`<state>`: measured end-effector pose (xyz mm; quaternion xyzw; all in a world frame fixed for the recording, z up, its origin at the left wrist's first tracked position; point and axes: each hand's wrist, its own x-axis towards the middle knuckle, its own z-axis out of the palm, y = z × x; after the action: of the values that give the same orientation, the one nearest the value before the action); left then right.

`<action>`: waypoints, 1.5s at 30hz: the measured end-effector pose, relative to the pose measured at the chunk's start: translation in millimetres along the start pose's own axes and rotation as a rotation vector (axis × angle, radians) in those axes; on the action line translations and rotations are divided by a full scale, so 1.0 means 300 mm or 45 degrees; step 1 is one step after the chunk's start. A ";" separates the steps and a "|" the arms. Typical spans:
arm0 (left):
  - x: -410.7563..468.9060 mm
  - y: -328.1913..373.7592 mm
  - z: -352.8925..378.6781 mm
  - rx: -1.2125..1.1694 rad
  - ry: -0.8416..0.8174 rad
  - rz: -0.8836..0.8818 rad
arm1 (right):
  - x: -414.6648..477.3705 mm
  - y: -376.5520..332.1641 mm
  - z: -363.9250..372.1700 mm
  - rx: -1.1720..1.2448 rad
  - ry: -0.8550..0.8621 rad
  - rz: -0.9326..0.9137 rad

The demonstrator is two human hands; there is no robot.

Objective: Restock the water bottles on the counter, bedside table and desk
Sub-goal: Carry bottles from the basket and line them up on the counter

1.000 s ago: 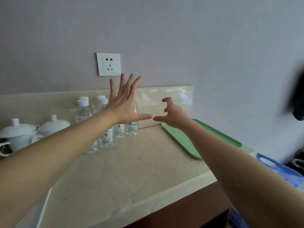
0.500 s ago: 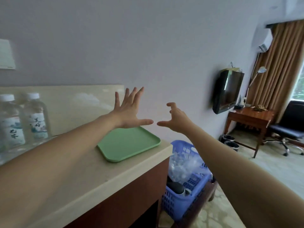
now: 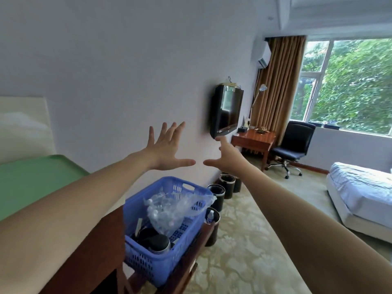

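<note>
My left hand [image 3: 165,148] is stretched out in front of me, fingers spread and empty. My right hand [image 3: 228,154] reaches forward beside it, thumb out and the other fingers foreshortened, holding nothing. Below them a blue plastic basket [image 3: 191,228] stands on a low wooden stand and holds a clear plastic pack of small water bottles [image 3: 169,211] and dark items. The counter's end with a green tray [image 3: 31,183] is at the left. The wooden desk [image 3: 253,137] stands far off by the window.
A wall TV [image 3: 227,111] hangs ahead. Several black bins [image 3: 227,185] line the wall on the carpet beyond the basket. A black office chair [image 3: 293,145] sits at the desk. A bed [image 3: 360,192] with white sheets is at the right.
The view has swung right, away from the counter and its bottles, toward the room. Both hands stay raised and empty; the basket, desk and bed have come into view.
</note>
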<state>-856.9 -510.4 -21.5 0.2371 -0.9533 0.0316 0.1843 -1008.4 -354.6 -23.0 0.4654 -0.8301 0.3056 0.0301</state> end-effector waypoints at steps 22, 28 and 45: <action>0.504 0.132 0.311 -0.244 -0.208 0.072 | 0.296 0.389 -0.019 -0.028 0.035 0.232; 0.663 0.009 0.340 -0.195 -0.174 0.053 | 0.506 0.379 0.028 -0.042 0.034 0.168; 0.838 -0.234 0.460 -0.156 -0.237 -0.129 | 0.871 0.362 0.256 0.085 -0.106 0.050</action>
<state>-1076.9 -703.7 -59.6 0.2752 -0.9532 -0.0581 0.1104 -1223.8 -551.5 -50.0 0.4620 -0.8290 0.3142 -0.0260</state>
